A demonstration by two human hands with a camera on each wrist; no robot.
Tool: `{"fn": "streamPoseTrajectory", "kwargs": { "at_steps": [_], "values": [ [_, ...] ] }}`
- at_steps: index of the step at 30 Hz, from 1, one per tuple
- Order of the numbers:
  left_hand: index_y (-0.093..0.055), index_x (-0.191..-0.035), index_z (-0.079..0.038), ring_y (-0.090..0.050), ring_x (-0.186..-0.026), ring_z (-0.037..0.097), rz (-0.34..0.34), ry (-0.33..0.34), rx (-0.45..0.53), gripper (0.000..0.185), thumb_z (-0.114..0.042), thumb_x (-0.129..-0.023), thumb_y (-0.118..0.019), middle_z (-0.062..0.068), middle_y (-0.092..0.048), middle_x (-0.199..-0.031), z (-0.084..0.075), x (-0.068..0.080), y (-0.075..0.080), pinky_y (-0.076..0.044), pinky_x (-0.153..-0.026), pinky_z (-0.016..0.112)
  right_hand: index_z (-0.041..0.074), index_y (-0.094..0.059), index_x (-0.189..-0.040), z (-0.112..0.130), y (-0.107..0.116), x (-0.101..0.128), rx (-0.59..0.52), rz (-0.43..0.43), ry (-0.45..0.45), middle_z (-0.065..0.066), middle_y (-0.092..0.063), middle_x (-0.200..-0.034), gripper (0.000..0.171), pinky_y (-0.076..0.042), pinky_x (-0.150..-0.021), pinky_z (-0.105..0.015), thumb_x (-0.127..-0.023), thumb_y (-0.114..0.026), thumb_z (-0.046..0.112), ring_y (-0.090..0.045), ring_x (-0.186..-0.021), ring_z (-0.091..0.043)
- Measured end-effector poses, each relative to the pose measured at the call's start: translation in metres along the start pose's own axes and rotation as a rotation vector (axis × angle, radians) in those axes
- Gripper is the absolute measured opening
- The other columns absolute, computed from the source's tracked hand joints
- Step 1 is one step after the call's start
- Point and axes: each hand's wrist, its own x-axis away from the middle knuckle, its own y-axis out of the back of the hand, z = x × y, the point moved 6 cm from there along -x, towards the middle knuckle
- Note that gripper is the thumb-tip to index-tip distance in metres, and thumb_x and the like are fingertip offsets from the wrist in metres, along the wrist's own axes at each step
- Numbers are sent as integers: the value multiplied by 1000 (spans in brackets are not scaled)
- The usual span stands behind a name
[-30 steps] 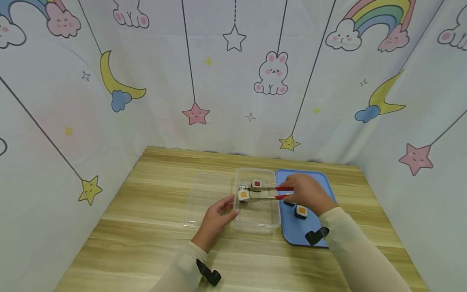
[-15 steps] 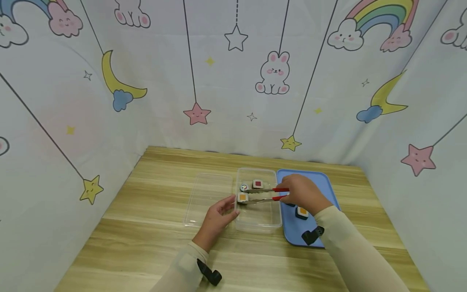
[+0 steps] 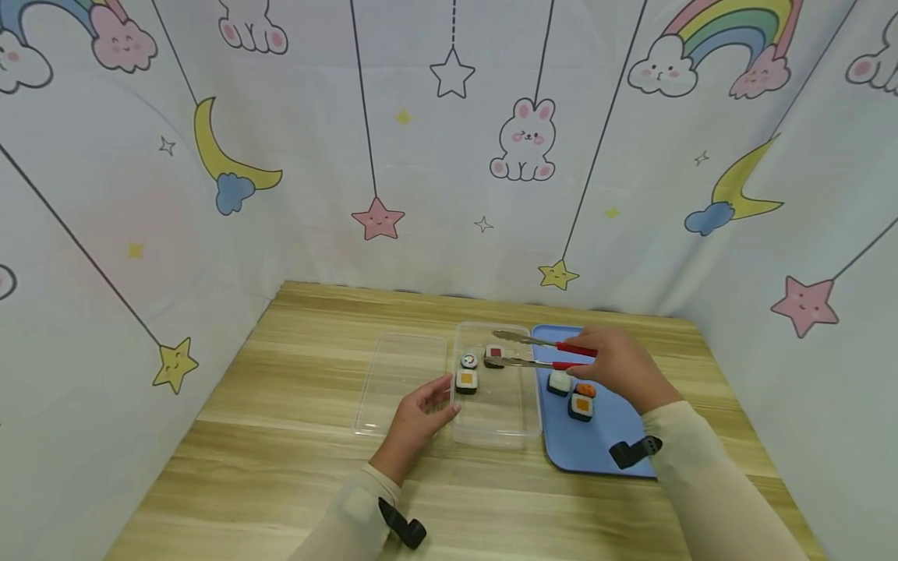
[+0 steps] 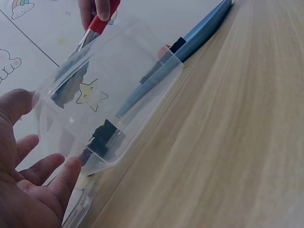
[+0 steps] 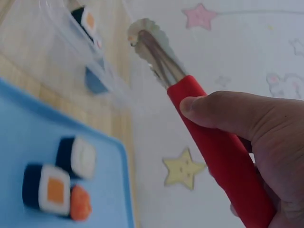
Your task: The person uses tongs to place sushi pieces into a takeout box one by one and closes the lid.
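My left hand [image 3: 414, 425] touches the left wall of a clear plastic container [image 3: 498, 417], its fingers extended and spread in the left wrist view. Inside are an orange-centred sushi roll [image 3: 466, 381], a red-centred sushi roll [image 3: 494, 355] and a small round piece [image 3: 468, 360]. My right hand [image 3: 617, 366] grips red-handled metal tongs [image 5: 209, 137]. Their arms are spread above the container's far part with nothing between the tips. On the blue tray [image 3: 578, 448] lie a white-topped sushi piece [image 3: 560, 382], an orange-topped piece [image 3: 585, 389] and another orange-centred roll [image 3: 581, 407].
A clear plastic lid [image 3: 400, 382] lies left of the container on the wooden table [image 3: 281, 436]. The tray stands right beside the container. A white printed curtain [image 3: 435, 156] rises behind the table and along both sides.
The tongs have let go of the orange-centred roll in the container, then moved up and right with my right hand. The tray's pieces show more fully. My left hand has stayed in place.
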Motion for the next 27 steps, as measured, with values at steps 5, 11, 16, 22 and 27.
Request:
{"fn": "streamPoseTrajectory", "kwargs": {
  "at_steps": [5,11,16,22,27],
  "values": [
    [-59,-145,-2,-60,-130,36,5,2,-34,53,-7,-95,-76,16,-60,-146,-1,1,0,-45,-111,53,10,-74,-130,-40,17,24,-14,-55,-96,-18,-67,-126,48,-56,-83,-54,-87,-86,26,-62,-107,-38],
    [-58,-145,-1,-58,-131,37,12,3,-29,53,-7,-95,-75,18,-59,-147,0,1,-1,-44,-111,54,4,-76,-124,-86,24,57,20,-85,-155,-14,-72,-104,50,-56,-72,-47,-82,-89,28,-62,-90,-31],
    [-58,-146,-2,-58,-132,36,14,11,-25,54,-10,-95,-76,17,-59,-147,0,1,0,-43,-112,54,1,-76,-122,-117,21,87,30,-65,-203,-19,-72,-105,52,-57,-72,-52,-81,-89,31,-63,-88,-34],
    [-60,-145,-4,-60,-131,34,0,9,-37,53,-9,-94,-77,14,-60,-146,0,0,1,-45,-112,51,1,-76,-120,-135,16,111,33,-60,-219,-22,-72,-109,52,-56,-73,-50,-81,-89,33,-65,-89,-34],
    [-60,-145,-4,-60,-130,35,6,6,-46,53,-9,-95,-76,14,-60,-146,1,0,0,-45,-111,52,1,-75,-122,-140,13,124,3,-70,-238,-24,-72,-111,55,-55,-72,-48,-81,-90,34,-65,-90,-35]
  ]
}}
